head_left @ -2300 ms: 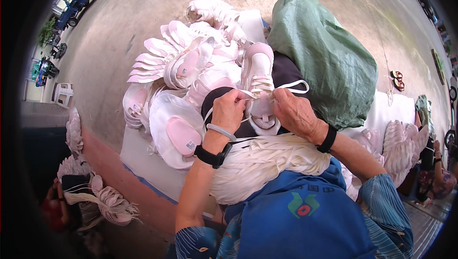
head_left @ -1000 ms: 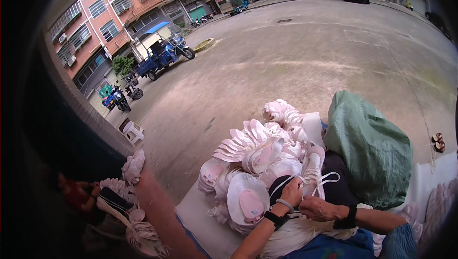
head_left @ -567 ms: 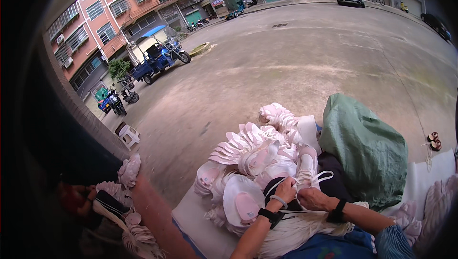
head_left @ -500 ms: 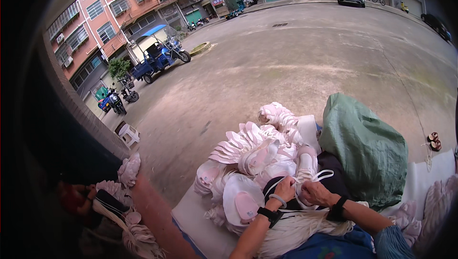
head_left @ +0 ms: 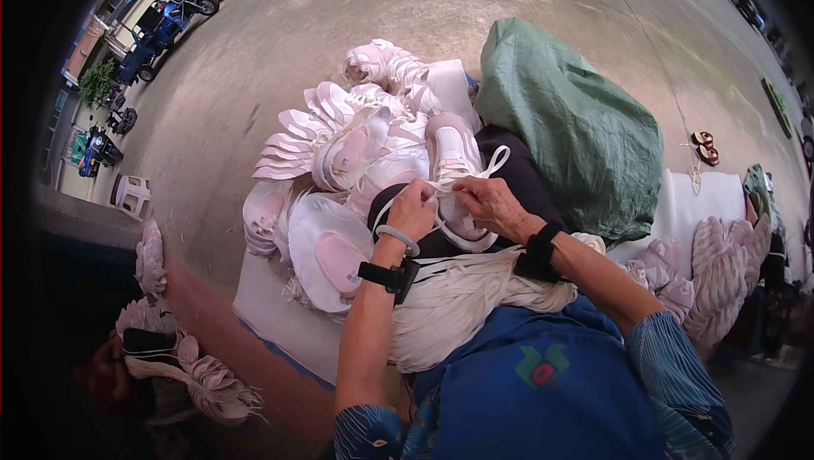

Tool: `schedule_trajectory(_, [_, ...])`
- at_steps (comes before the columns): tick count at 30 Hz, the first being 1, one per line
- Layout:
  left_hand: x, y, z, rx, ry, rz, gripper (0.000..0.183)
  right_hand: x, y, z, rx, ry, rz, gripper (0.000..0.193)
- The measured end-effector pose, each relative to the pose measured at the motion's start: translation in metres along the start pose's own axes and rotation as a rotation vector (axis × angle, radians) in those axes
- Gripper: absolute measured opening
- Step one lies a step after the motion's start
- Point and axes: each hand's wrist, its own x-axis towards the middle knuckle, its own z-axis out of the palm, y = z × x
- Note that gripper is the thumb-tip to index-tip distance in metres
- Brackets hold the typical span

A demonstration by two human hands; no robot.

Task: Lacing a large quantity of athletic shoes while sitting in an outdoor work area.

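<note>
A white and pink shoe upper (head_left: 452, 144) rests on my dark-clad lap, its toe pointing away from me. White shoelace (head_left: 500, 157) runs through it, with a loop standing up to the right. My left hand (head_left: 410, 211) is closed in a pinch on the lace at the upper's left side. Across from it my right hand (head_left: 496, 206) pinches the lace at the right side, knuckles up. The exact grip points are partly hidden by the fingers. A thick bundle of loose cream laces (head_left: 466, 303) lies across my lap below both wrists.
Stacked uppers (head_left: 318, 133) and a round white-and-pink piece (head_left: 326, 248) lie to the left. A green sack (head_left: 572, 133) stands at the right. More uppers (head_left: 721, 269) lie farther right, near sandals (head_left: 705, 148). A white stool (head_left: 131, 195) stands at far left.
The view has tilted downward and shifted right, showing more of my blue apron and less of the street. Both hands stay at the upper, still gripping lace.
</note>
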Motion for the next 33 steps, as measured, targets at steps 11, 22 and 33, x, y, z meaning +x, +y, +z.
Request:
schedule_trajectory(11, [-0.007, 0.005, 0.006, -0.001, -0.054, -0.027, 0.022, -0.010, 0.006, 0.018, -0.041, 0.036, -0.100, 0.019])
schedule_trajectory(22, [-0.008, 0.009, 0.009, 0.042, 0.003, 0.034, 0.020, 0.006, 0.003, 0.035, -0.143, 0.069, -0.012, 0.017])
schedule_trajectory(33, [-0.031, 0.023, 0.026, 0.094, 0.392, 0.335, 0.019, -0.020, -0.019, -0.002, -0.251, -0.070, -0.087, 0.018])
